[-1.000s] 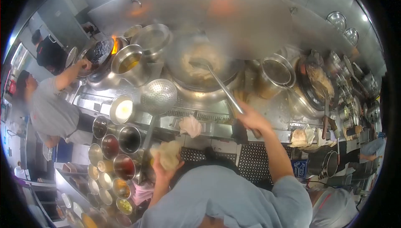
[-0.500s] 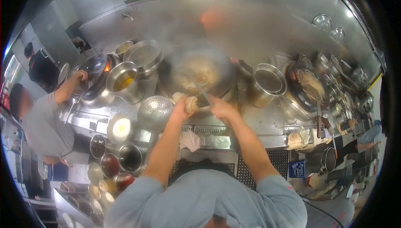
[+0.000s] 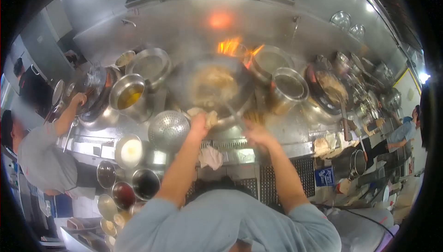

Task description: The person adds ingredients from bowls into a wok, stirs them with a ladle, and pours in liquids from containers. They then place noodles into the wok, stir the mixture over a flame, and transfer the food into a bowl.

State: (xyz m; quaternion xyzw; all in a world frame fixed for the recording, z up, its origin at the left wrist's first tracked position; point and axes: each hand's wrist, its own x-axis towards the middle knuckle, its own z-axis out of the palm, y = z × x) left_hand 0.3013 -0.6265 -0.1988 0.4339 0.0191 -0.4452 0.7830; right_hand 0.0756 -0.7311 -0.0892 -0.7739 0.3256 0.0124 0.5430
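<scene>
A large dark wok (image 3: 177, 83) stands on the stove ahead of me, with pale food (image 3: 214, 81) in it, blurred by steam. My left hand (image 3: 199, 125) is closed round a folded cream cloth (image 3: 211, 119) at the wok's near edge. My right hand (image 3: 256, 133) grips the handle of a metal utensil (image 3: 233, 110) that reaches into the wok. Flames (image 3: 230, 47) rise behind the wok's far right rim. A perforated ladle (image 3: 169, 131) lies left of my left hand.
A pot of yellow liquid (image 3: 129, 97) and a bowl of white liquid (image 3: 131, 151) stand to the left. At the right are a steel pot (image 3: 289, 86) and another wok (image 3: 330, 86). A co-worker (image 3: 48, 160) works at the far left. A pink cloth (image 3: 211, 157) hangs at the front edge.
Flames have appeared behind the wok, and the thick steam there has thinned. My right hand has moved right and down with the utensil. The whole view has shifted somewhat.
</scene>
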